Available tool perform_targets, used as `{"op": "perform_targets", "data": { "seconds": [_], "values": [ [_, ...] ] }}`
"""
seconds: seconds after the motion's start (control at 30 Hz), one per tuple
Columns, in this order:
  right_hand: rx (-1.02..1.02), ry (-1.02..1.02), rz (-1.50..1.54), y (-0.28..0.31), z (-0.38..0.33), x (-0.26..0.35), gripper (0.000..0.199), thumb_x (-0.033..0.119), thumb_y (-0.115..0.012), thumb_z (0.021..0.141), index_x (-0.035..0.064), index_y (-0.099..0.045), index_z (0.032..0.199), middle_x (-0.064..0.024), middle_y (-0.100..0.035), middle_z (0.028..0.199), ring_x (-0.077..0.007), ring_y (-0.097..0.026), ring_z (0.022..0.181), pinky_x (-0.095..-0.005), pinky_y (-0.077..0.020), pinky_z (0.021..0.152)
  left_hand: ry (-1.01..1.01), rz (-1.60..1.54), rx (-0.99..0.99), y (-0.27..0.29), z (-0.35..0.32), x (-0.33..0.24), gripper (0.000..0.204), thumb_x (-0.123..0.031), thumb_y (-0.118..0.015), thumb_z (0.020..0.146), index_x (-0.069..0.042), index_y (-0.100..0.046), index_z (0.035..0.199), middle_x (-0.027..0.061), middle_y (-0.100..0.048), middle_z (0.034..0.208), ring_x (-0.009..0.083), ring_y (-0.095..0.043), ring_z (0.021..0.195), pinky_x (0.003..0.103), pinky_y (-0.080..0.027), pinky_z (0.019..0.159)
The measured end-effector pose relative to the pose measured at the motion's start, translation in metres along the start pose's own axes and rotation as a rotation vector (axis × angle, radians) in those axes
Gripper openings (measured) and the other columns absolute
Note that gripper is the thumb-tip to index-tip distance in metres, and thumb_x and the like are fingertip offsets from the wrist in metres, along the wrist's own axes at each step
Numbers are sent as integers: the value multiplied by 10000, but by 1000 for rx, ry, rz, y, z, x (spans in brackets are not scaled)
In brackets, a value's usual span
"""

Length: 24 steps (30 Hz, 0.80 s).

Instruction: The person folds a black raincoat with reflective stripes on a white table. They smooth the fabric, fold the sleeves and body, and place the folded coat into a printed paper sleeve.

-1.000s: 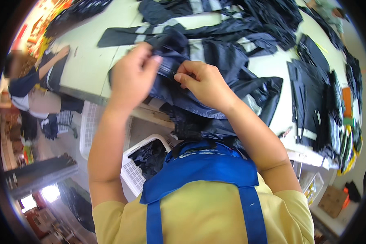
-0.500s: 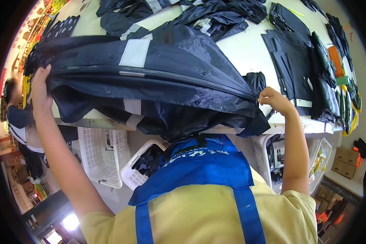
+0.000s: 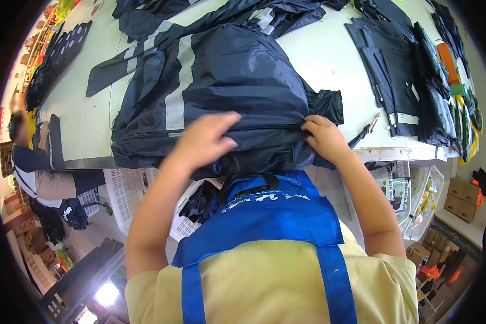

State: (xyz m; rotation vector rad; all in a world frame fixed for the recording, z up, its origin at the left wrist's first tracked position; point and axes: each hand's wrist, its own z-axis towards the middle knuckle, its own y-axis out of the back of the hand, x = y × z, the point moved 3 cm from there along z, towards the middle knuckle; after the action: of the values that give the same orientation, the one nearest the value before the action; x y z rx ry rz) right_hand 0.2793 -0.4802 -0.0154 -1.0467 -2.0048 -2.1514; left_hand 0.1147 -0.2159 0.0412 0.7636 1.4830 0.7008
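A dark navy rain jacket [image 3: 243,70] with a grey reflective stripe lies bunched along the near edge of the table, part of it hanging over. My left hand [image 3: 208,140] is over its near side, fingers spread apart and a little blurred, holding nothing. At the right end of the jacket's front seam, my right hand [image 3: 324,136] pinches the cloth between thumb and fingers. One sleeve [image 3: 116,70] with grey bands stretches out to the left. The zipper is mostly hidden in the folds.
Folded dark garments [image 3: 383,81] are stacked on the right, with small snips [image 3: 373,123] beside them. More dark garments [image 3: 286,13] lie at the back. White plastic baskets [image 3: 125,197] stand below the table edge. A co-worker [image 3: 35,156] works at the far left.
My left hand has let go of the jacket's left end and moved right, toward the middle. The jacket has slackened from its stretched state. My right hand has shifted slightly left.
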Motion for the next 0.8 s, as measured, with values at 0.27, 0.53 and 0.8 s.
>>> {"op": "perform_targets", "data": {
  "seconds": [0.27,0.53,0.8],
  "values": [
    [80,-468,296,5,24,-18,177,151,-653,805,37,-653,940,-173,-658,894,-359,-604,936,-408,-477,833,54,42,4,-56,36,45,173,-174,-632,836,-80,-649,981,124,-674,930,321,-631,886,395,-494,761],
    [62,-335,141,-21,41,-47,124,114,-667,773,32,-665,865,-163,-655,803,-341,-634,813,-403,-496,777,332,-80,39,-75,69,77,139,-177,-657,825,-73,-648,917,121,-671,808,302,-644,770,372,-488,688],
    [182,-451,214,-16,52,-59,135,105,-721,726,31,-613,759,-146,-636,744,-321,-627,740,-382,-486,672,379,-63,189,-77,84,90,172,-192,-737,748,-34,-667,750,131,-663,732,280,-643,700,355,-493,657]
  ]
}}
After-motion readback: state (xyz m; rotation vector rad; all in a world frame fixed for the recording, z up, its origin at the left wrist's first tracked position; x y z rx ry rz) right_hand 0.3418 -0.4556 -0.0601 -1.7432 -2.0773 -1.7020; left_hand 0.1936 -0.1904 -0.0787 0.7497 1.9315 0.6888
